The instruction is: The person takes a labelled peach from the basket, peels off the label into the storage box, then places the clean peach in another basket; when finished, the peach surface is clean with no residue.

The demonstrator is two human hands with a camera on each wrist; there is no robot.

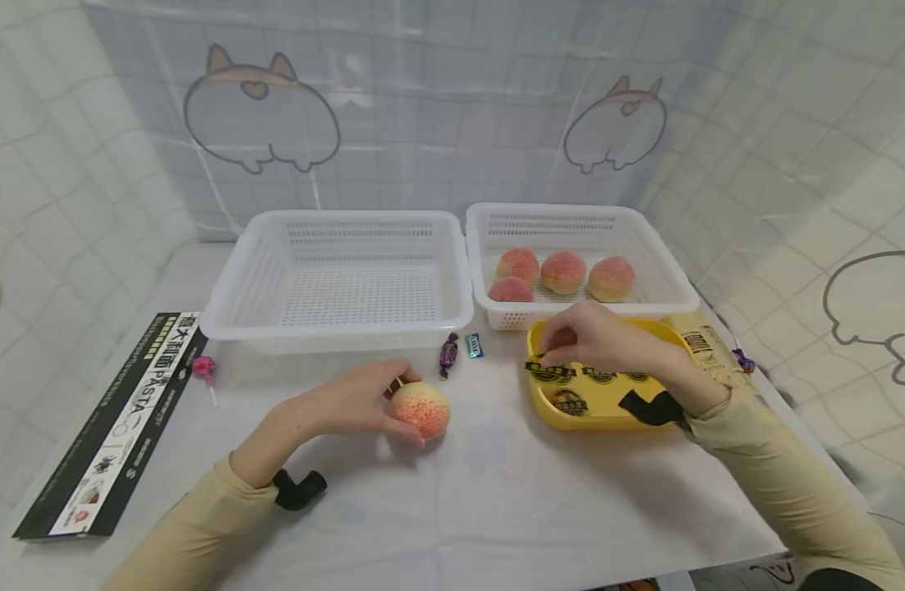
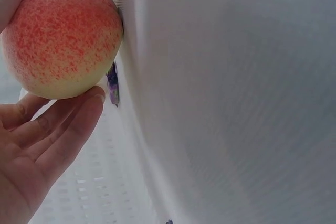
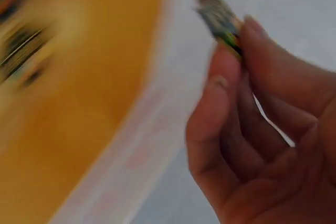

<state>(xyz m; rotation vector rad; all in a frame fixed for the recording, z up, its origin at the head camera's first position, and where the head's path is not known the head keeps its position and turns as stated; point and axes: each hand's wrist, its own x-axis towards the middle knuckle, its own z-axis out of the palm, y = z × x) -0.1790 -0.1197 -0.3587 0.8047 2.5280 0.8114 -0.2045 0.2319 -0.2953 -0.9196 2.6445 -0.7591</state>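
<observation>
My left hand [image 1: 360,402] holds a peach [image 1: 420,410] low over the white cloth, thumb on one side and fingers on the other. The left wrist view shows the red and yellow peach [image 2: 63,38] large, the fingertips at its pale end. Over the yellow tray [image 1: 556,420], my right hand [image 1: 596,338] pinches a small black and gold sticker [image 1: 548,369] between thumb and index finger. Close up in the right wrist view, the sticker [image 3: 218,17] is seen nearly edge-on. Several round stickers with black bands, one of them a label [image 1: 568,402], lie in the tray.
Behind, a white basket [image 1: 334,335] stands left of another basket [image 1: 593,309] with several peaches [image 1: 563,272]. Between hands and baskets lie a purple wrapped candy [image 1: 448,355] and a blue packet [image 1: 474,345]. At left are a lollipop [image 1: 204,369] and a pasta box [image 1: 116,427].
</observation>
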